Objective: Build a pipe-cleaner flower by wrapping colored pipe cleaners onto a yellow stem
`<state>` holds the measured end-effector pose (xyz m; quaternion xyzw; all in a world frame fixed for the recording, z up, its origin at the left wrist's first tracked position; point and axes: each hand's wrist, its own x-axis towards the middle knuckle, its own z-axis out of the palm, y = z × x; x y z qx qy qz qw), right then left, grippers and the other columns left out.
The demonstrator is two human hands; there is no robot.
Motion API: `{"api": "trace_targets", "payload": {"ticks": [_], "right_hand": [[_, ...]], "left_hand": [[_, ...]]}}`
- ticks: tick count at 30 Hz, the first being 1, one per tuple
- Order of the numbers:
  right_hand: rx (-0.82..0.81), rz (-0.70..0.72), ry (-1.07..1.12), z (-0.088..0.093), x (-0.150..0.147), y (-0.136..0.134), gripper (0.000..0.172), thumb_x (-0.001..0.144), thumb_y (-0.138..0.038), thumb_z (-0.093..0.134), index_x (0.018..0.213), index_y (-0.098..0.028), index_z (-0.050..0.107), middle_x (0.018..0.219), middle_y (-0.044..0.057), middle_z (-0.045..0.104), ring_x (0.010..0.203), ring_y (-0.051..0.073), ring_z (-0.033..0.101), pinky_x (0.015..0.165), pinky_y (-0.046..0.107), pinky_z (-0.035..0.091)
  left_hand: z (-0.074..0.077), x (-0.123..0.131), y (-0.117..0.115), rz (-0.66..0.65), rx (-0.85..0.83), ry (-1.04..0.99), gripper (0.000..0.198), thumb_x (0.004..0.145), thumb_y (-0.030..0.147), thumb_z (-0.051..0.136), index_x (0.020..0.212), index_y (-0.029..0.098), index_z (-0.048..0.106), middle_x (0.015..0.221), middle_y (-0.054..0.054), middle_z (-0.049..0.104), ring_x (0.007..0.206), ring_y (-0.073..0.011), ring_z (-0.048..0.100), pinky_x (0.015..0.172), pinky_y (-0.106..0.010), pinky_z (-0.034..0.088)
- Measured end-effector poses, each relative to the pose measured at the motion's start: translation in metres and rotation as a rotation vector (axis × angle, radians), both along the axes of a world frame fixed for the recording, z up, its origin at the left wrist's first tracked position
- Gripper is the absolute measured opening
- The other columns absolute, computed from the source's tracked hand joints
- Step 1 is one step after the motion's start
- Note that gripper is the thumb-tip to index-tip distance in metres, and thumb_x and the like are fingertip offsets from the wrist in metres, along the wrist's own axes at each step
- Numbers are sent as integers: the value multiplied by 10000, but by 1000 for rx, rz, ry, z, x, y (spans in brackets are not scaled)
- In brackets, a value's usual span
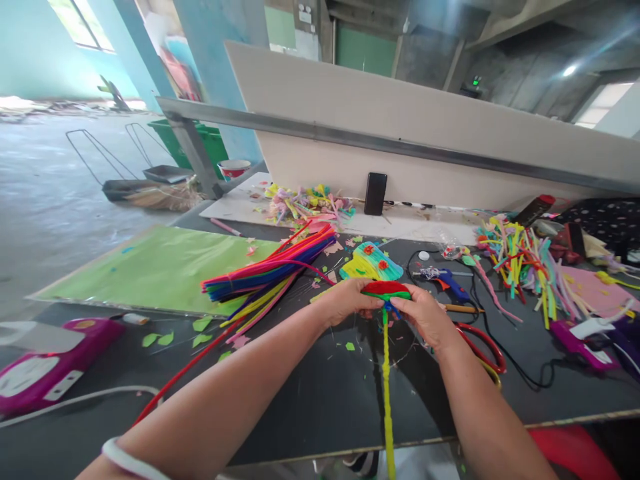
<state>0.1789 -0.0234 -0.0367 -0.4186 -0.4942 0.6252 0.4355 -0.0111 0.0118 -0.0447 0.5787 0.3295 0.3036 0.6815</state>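
Observation:
Between my two hands is a fuzzy pipe-cleaner piece [385,289], red on top with green and blue below. A long yellow pipe-cleaner stem [387,387] hangs from it past the table's front edge. My left hand [350,300] pinches its left end, fingers behind and thumb in front. On the other end my right hand [423,313] is closed the same way. Just beyond them lies a flat yellow and turquoise pipe-cleaner shape [371,261] with small orange-red flowers. The fingertips behind the piece are partly hidden.
A bundle of coloured pipe cleaners [270,265] lies left on a green sheet [135,267]. To the right are a blue glue gun [453,283], red-handled scissors [487,348] and a pile of pipe-cleaner pieces [520,253]. A phone [375,193] leans at the back.

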Motion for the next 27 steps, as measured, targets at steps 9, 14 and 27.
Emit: {"api": "trace_targets", "payload": {"ticks": [9,14,27], "right_hand": [[-141,-160,111,-5,4,10,334,578,-254,792,862,-169,641,631,-39,606,520,95,519,492,236,430],[-86,-203,56,-12,1,12,427,577,-247,779,941,-198,559,665,-48,608,490,99,513,444,235,422],[652,-378,-472,-4,-3,3,375,798,-231,583,1169,-247,526,1160,77,574,1009,213,570,794,346,493]], "left_hand": [[10,9,-17,414,1085,416,211,731,213,627,936,180,594,986,-76,545,973,-217,515,882,-372,436],[13,10,-26,372,1279,617,236,722,333,689,895,182,632,1097,-105,494,1026,-266,483,930,-443,404],[4,8,-11,441,1175,377,59,837,165,556,814,172,609,933,-75,585,898,-176,572,820,-321,480]]}}
